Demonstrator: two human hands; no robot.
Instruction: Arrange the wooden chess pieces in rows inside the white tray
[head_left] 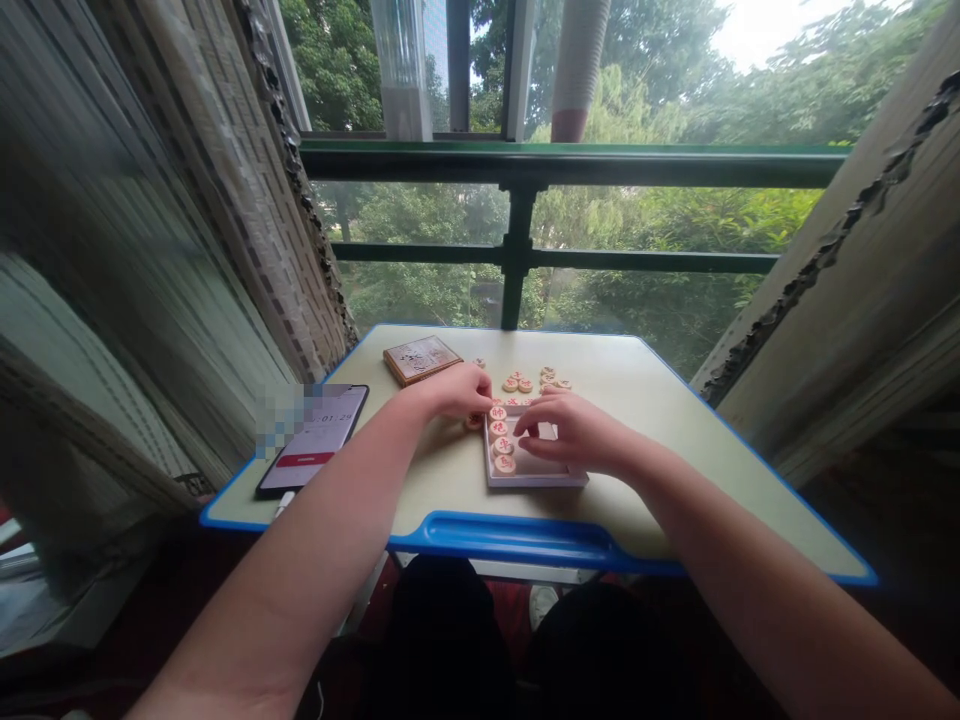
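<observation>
A white box (537, 482) lies on the table in front of me, with a column of round Chinese chess pieces (505, 464) marked in red along its left side. At the box's far left corner is my left hand (459, 390), its fingers pinched together; what is between the fingertips is hidden. Another chess piece (473, 422) sits just below that hand, outside the box. My right hand (574, 432) hovers over the box's right part, fingers bent and apart, with no piece visible in them.
Beyond the box lie several more chess pieces in small groups (517, 383). The brown box lid (422, 358) rests at the back left. A phone (315, 440) showing a timer lies left of my forearm. The table's blue front edge (517, 535) has a shallow groove.
</observation>
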